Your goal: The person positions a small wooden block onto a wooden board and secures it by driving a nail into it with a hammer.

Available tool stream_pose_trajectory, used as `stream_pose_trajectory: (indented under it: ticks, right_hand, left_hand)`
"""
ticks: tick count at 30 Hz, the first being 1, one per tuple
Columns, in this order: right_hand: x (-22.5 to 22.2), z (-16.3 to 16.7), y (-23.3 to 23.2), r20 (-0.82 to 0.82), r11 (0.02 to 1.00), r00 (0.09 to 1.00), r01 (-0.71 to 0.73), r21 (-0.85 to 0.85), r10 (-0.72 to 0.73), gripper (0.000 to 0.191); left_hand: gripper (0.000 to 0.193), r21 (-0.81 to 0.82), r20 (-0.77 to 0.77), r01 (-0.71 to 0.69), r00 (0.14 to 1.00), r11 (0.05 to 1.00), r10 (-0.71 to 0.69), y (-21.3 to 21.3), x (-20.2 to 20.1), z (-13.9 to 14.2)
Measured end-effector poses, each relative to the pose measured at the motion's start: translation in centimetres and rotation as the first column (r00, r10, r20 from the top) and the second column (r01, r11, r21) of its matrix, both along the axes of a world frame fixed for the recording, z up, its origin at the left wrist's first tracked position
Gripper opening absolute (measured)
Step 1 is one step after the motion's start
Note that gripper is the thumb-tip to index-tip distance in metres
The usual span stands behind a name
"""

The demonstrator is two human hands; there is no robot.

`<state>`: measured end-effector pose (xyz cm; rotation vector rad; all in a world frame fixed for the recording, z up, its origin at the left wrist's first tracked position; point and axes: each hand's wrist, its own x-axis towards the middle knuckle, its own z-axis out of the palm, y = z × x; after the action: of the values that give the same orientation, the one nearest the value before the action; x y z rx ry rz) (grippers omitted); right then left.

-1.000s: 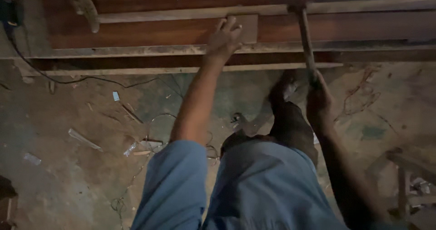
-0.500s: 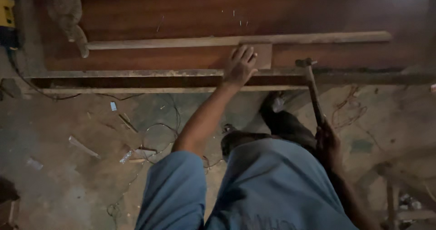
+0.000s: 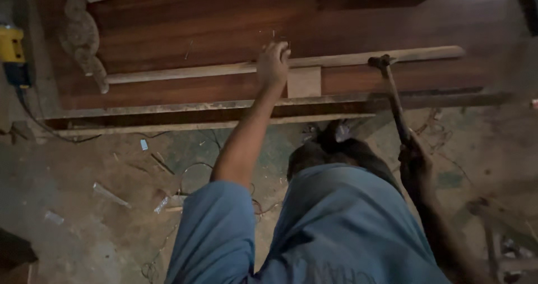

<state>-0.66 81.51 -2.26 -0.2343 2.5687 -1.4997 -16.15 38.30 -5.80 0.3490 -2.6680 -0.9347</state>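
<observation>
Board (image 3: 224, 21): reddish wood, smooth, faint sheen. Strip (image 3: 196, 71): pale, bare wood. Hammer (image 3: 392, 93): wooden handle, dull metal head.

Hammer (image 3: 395, 102): slim dark handle, small metal head, held upright-tilted, head level with long pale wooden strip (image 3: 280, 65). Strip: narrow, light-coloured, lying lengthwise across reddish-brown wooden panel (image 3: 196, 21), slightly slanted, right end higher. Short pale wood block (image 3: 304, 82): squarish, set flat on panel directly below strip, touching it. Panel: broad, dark, smooth, resting on pale rails at near edge.
</observation>
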Motion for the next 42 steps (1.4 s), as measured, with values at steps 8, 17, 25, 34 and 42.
stream_pose_trajectory:
  ticks: [8,17,25,34,42]
  right_hand:
    - [5.8,0.4,-2.9,0.01,0.959,0.974,0.22,0.177,-0.226,0.049]
    - [5.6,2.5,-5.7,0.179,0.975,0.961,0.193,0.107,-0.21,0.049]
    - [3.9,1.5,-6.5,0.244,0.976,0.946,0.22,0.006,-0.214,0.046]
    - [2.8,1.4,-7.4,0.24,0.987,0.96,0.126,0.095,-0.146,0.048]
    - [0.9,1.2,-8.4,-0.007,0.995,0.997,-0.08,0.052,0.08,0.042]
  left_hand:
    - [0.013,-0.215,0.352,0.037,0.935,0.976,0.042,1.0,-3.8,-0.2]
    - [0.017,0.067,-0.253,0.242,0.943,0.968,-0.217,7.1,3.5,-1.8]
    - [0.044,0.207,-0.215,0.154,0.971,0.966,-0.109,6.1,3.8,-4.3]
    - [0.038,0.167,-0.172,0.034,0.985,0.985,-0.005,5.7,1.9,-4.3]
    - [0.041,0.34,-0.132,0.008,0.99,0.941,0.039,6.1,1.8,-4.2]
